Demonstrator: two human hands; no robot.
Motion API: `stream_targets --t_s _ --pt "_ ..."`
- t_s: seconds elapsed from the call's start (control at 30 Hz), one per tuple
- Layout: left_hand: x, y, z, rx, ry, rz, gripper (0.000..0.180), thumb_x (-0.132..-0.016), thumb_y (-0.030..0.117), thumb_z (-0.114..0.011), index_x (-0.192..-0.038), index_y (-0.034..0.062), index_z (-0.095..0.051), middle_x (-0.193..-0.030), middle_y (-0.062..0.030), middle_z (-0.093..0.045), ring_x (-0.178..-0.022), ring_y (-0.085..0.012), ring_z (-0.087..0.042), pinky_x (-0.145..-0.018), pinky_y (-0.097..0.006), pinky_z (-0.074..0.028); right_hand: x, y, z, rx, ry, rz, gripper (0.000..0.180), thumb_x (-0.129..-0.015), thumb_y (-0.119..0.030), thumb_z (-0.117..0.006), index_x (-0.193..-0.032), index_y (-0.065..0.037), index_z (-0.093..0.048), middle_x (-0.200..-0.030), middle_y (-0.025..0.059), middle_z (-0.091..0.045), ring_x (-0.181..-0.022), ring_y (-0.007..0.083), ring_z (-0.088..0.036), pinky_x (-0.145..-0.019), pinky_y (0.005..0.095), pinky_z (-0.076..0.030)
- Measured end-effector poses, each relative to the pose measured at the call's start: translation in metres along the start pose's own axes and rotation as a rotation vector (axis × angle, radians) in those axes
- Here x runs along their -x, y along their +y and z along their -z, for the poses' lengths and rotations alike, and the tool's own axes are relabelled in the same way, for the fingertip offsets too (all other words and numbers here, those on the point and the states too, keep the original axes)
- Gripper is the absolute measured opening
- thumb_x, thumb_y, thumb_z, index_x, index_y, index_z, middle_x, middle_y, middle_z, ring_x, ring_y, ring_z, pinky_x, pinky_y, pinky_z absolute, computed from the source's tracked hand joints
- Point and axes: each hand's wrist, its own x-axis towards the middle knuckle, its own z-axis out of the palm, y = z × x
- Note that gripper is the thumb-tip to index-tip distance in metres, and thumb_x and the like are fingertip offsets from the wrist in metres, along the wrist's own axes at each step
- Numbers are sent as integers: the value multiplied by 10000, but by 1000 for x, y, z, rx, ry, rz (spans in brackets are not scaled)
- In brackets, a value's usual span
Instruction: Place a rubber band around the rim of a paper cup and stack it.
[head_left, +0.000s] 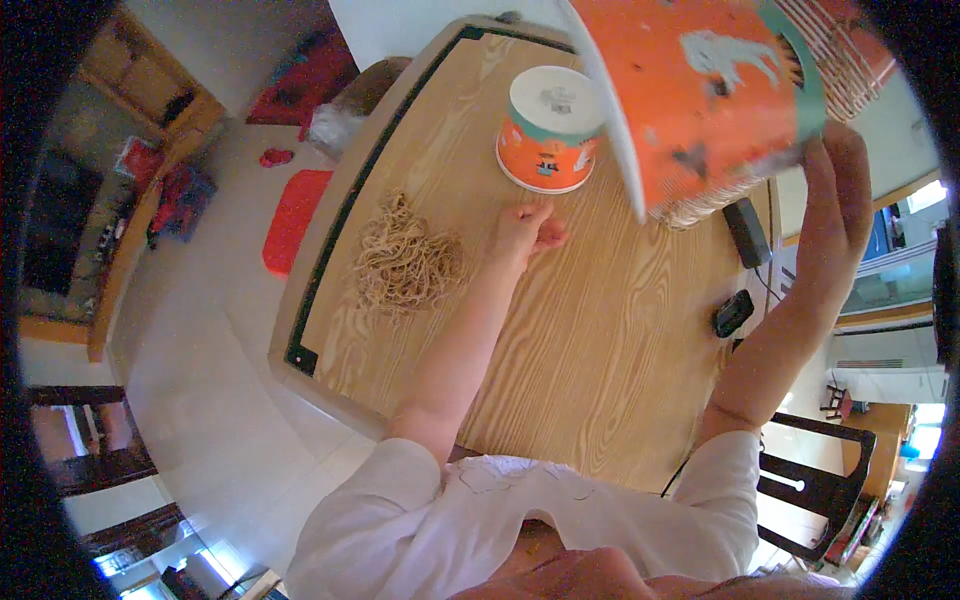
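My right hand (845, 185) is raised at the right, gripping the green-banded end of a large orange paper bucket (690, 90). The bucket is tilted on its side above the table, its white rim facing left. A second orange paper bucket (546, 160) stands upside down on the table, white base up. My left hand (530, 232) rests just in front of it, fingers curled in, apart from the bucket and with nothing visible in them. Left of that hand lies a loose heap of tan strands (408, 258), like twine. Beige woven material (705, 208) shows partly behind the raised bucket.
On the right side of the wood-grain table (590, 370) lie a small black object (733, 313) and a long dark box (746, 233) with a cable. A dark chair (815, 480) stands at the right. Beyond the left edge is a red stool top (297, 222).
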Motion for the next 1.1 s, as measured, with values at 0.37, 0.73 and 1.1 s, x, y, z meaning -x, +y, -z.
stream_targets --t_s 0.37,0.73,1.1 --pt "209 91 -2 -329 10 -480 467 -900 322 -527 -1297 83 -470 -1256 -89 -533 -1088 -181 -541 -911 -308 -438 136 88 -45 -833 -573 -1232 231 -892 -137 -540 -1096 -29 -521 -978 34 -593 -930 144 -582 -794 279 -475" --pt "295 92 19 -1016 30 -80 218 -908 159 -556 -1058 34 -654 -744 -4 -666 -551 -41 -523 -486 -208 -413 223 96 -97 -431 -1047 -861 201 -930 -160 -515 -1116 -88 -543 -1030 14 -583 -898 125 -550 -807 303 -480" --pt "118 -16 -13 -1826 -249 -674 549 -901 313 -488 -1338 -2 -383 -1411 -164 -358 -1327 -281 -309 -1079 -391 -269 164 100 -59 -503 -762 -693 278 -932 -230 -510 -1119 -41 -589 -1064 35 -606 -1007 145 -541 -881 286 -424"
